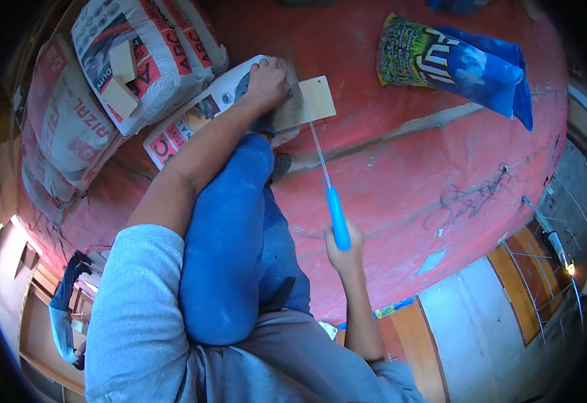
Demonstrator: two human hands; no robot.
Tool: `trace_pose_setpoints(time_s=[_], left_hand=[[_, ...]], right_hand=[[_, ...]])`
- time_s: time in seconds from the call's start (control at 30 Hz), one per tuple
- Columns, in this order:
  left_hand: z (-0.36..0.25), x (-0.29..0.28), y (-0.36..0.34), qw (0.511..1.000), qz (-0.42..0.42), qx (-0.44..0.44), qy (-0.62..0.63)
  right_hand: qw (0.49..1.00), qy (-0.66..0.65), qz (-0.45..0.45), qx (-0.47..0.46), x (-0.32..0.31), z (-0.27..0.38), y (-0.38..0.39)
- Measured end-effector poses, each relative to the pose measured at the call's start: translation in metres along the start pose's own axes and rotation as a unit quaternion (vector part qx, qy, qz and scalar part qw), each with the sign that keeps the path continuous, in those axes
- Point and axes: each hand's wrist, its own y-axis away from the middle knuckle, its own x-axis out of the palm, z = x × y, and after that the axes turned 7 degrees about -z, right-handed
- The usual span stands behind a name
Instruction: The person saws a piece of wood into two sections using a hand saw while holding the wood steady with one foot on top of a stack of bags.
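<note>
The right hand (347, 250) is wrapped around the blue plastic handle of a slim hand saw (327, 176), whose thin blade reaches up to a flat pale wooden board (315, 101). The left hand (266, 82) presses flat on that board, which rests on a white printed paper sack (192, 117) lying on the red floor (387, 154). No finished cut shows; the board appears whole. Nearby lie grey bulky sacks (71, 127) carrying small wooden blocks (122, 77), and a glossy blue-green bag (454, 64).
</note>
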Motion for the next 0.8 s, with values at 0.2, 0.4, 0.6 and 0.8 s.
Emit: trace_pose_setpoints(time_s=[0.2,0.4,0.6,0.8], left_hand=[[0.004,0.007,0.001,1.0,-0.015,0.0,0.022],[-0.007,0.003,-0.012,0.999,-0.028,0.01,0.027],[0.002,0.006,-0.001,1.0,-0.008,0.004,0.001],[0.005,-0.002,-0.001,1.0,-0.014,-0.003,0.016]], right_hand=[[0.996,0.037,0.046,0.07,-0.063,0.02,0.077],[0.986,-0.085,-0.034,-0.136,0.102,-0.018,-0.182],[0.997,-0.061,0.01,-0.037,0.115,0.017,-0.196],[0.999,-0.015,0.011,-0.039,0.032,0.006,-0.066]])
